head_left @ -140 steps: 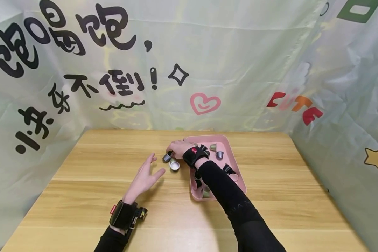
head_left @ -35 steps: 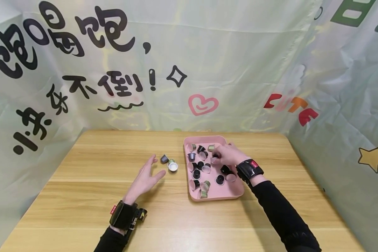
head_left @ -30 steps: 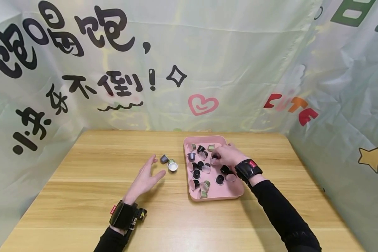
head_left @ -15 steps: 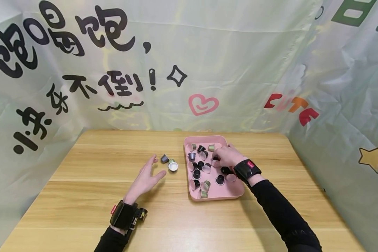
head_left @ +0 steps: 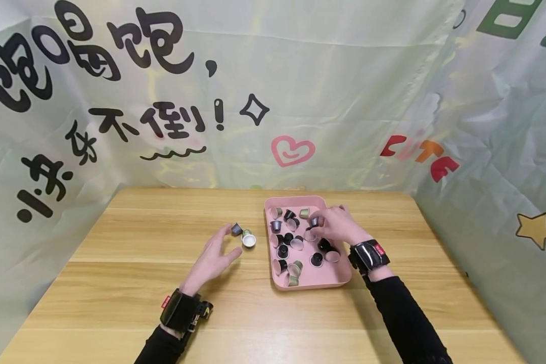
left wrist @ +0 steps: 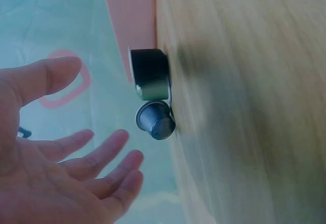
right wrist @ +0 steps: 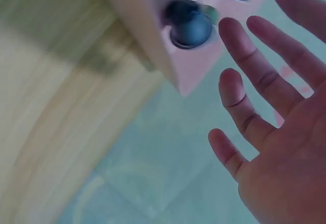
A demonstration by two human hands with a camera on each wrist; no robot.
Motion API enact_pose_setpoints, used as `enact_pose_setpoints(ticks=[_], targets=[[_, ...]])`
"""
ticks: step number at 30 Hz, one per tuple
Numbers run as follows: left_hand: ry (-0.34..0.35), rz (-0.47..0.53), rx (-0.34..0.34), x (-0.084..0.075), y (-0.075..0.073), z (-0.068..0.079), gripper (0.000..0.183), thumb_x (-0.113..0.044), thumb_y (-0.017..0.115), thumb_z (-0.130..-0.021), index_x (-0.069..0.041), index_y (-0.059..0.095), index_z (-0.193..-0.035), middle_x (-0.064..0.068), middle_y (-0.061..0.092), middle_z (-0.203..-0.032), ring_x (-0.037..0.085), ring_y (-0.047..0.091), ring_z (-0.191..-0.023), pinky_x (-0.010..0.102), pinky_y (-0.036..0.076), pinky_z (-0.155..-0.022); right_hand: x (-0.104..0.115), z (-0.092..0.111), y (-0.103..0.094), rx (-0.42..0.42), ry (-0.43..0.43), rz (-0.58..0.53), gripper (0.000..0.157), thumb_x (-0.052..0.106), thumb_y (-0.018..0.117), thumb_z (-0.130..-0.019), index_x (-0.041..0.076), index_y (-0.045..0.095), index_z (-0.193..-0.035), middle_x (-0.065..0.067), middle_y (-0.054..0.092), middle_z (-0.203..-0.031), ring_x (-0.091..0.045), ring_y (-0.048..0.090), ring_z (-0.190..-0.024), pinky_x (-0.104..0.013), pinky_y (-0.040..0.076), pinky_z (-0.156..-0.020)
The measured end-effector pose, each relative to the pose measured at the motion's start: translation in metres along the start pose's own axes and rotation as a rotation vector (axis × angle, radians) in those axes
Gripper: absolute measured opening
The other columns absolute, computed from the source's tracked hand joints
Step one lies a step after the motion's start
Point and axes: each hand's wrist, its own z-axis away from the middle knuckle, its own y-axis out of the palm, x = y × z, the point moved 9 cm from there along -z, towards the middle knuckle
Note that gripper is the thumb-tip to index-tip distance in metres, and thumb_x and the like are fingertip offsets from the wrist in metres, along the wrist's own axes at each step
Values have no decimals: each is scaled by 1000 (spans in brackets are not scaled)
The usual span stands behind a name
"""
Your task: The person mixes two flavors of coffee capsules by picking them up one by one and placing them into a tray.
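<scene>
My left hand point(head_left: 213, 260) hovers over the table, fingers relaxed and thumb apart, holding nothing. Just beyond its fingertips, a grey-blue coffee capsule point(head_left: 236, 230), a green capsule point(head_left: 247, 232) and one with its pale round end up point(head_left: 248, 241) sit close together. From the left wrist, that group shows a black capsule point(left wrist: 148, 66), too. Above the far right part of a pink tray point(head_left: 318, 281) is my right hand point(head_left: 341, 225); its fingers are loosely bent and hold nothing in the right wrist view. Near its fingertips lies a dark grey-blue capsule point(right wrist: 191, 30).
Several black, green and grey capsules lie scattered in the tray, mostly along its left side. A black capsule point(head_left: 316, 259) stands near the tray's right side. Behind the wooden table point(head_left: 141, 227) hangs a printed cloth point(head_left: 346, 91).
My right hand has gone from the loose capsules on the table to the tray. In the last half second it has drawn back slightly right. My left hand has edged slightly toward the loose capsules.
</scene>
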Motion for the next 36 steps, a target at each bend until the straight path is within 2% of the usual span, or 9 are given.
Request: enact_pose_setpoints(ticks=[4,8,14,17,20,25,31,36], targets=[[69,-40,-28,-7,1,-2,71,-18,68,-94,-6,34,-155,20,41,-157,43,35,-147,65,27,-120,-2,15,-11,-77,39,-108,32,24,76,-89,11,72,-118,0,70,-81,-25,61,-87,-56,31,-101],[129,-89,-43,-14,3,-6,67,-15,71,-91,-7,41,-151,20,47,-153,41,41,-143,64,31,-119,1,31,-17,-173,50,-200,27,23,73,-92,12,72,-116,-6,72,-95,-34,61,-99,-56,29,-103],[196,-189,-38,-24,10,-11,64,-11,74,-87,-7,49,-145,22,54,-143,43,50,-133,65,38,-113,1,50,-23,-318,45,-309,33,20,72,-93,7,70,-123,-15,72,-109,-37,61,-111,-57,34,-107],[242,-264,-25,-29,15,-13,61,-11,76,-85,-5,52,-141,21,58,-138,41,54,-128,64,40,-112,0,57,-26,-362,48,-350,34,19,71,-94,5,69,-125,-16,72,-114,-38,60,-115,-60,30,-113],[300,-361,-8,-34,21,-15,60,-13,78,-83,-6,55,-138,19,60,-135,39,56,-125,62,41,-112,1,63,-29,-393,35,-369,33,16,71,-93,4,68,-124,-17,71,-116,-38,60,-115,-61,31,-112],[379,-477,14,-40,26,-17,56,-17,79,-83,-9,58,-135,16,61,-133,37,56,-125,61,44,-111,0,71,-31,-427,25,-392,32,10,71,-92,3,68,-123,-18,70,-120,-37,61,-114,-59,42,-105],[392,-534,69,-44,30,-18,55,-18,78,-85,-11,58,-136,15,59,-136,39,54,-127,64,43,-110,-3,74,-28,-424,59,-446,36,14,71,-93,3,66,-127,-19,67,-126,-37,59,-119,-60,41,-107],[394,-576,99,-43,33,-19,55,-17,77,-85,-12,57,-137,14,58,-137,39,54,-127,64,43,-110,-5,74,-26,-430,56,-458,36,13,70,-93,3,65,-128,-19,67,-127,-37,58,-121,-60,41,-108]])
